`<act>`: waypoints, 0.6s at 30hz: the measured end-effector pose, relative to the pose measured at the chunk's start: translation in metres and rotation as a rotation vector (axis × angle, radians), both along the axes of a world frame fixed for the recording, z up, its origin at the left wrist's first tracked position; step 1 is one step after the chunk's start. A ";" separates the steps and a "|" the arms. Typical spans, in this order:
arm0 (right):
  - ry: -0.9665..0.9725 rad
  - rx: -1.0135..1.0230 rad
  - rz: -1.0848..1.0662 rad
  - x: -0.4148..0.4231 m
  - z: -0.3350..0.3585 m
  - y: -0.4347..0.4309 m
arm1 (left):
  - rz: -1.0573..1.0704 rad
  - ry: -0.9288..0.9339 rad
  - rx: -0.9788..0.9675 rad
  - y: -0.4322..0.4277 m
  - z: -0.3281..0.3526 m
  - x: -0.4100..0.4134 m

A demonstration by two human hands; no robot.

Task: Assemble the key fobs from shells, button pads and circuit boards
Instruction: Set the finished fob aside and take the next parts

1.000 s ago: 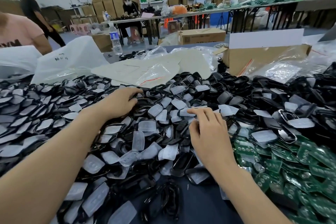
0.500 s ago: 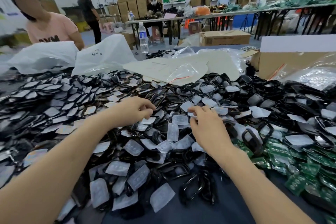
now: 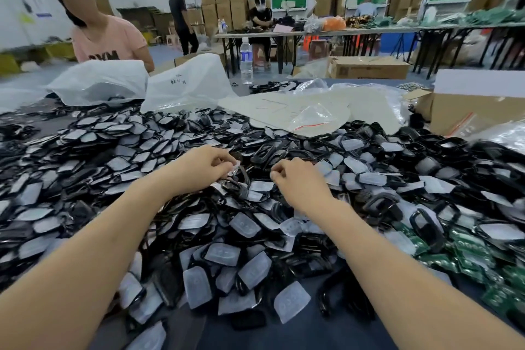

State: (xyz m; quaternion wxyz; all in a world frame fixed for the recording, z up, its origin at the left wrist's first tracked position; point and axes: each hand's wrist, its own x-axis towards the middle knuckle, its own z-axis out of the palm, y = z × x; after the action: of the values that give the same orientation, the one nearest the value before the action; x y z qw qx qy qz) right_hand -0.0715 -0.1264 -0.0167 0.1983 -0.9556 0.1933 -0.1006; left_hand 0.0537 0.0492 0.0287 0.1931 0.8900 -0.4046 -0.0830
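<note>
Centre of frame: left hand (image 3: 203, 169) sits on top of the heap with its fingers curled in, thumb and fingertips pinched on a translucent button pad (image 3: 235, 167) that sticks out just right of the fingertips. A black shell (image 3: 241, 179) lies right below that pad, touching or nearly touching the lower fingers; which one is unclear. Right hand (image 3: 301, 183) is just right of centre, near the left hand but apart from it, fingers curled tight with thumb and index tip together at its upper-left edge. Cannot tell whether anything is held between them. More pads and shells lie directly under both hands. The pile of shells and pads (image 3: 221, 258) spreads across the whole middle band, left edge to right edge. Green circuit boards (image 3: 468, 250) are heaped at lower right, well apart from both hands. Dark table (image 3: 284, 332) shows bare at bottom centre. White plastic bags (image 3: 99, 79) at upper left, a water bottle (image 3: 246, 61) upright at upper centre, and a cardboard box (image 3: 477, 111) at right. A person in a pink shirt (image 3: 110, 40) is behind the bags at upper left.
</note>
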 end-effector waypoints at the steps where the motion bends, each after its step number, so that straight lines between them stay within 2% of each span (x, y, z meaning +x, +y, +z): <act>1: 0.048 -0.006 0.010 0.007 0.001 0.002 | -0.001 0.012 -0.007 0.003 0.000 -0.001; 4: 0.179 -0.068 0.021 0.018 0.003 0.006 | 0.002 0.055 -0.047 0.010 -0.001 -0.002; 8: 0.216 -0.043 0.005 0.020 0.001 0.005 | 0.016 0.087 -0.099 0.016 -0.007 -0.002; 14: 0.190 0.136 -0.015 0.019 0.000 0.000 | 0.031 0.132 -0.215 0.005 -0.014 -0.008; 18: 0.102 0.260 -0.032 0.011 -0.002 -0.005 | 0.009 0.147 -0.276 -0.005 -0.018 -0.017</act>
State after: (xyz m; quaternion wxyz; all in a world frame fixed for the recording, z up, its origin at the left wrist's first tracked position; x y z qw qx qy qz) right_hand -0.0607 -0.1318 -0.0185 0.3089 -0.9225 0.2296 -0.0292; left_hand 0.0371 0.0445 0.0107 0.3431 0.8484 -0.3929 -0.0909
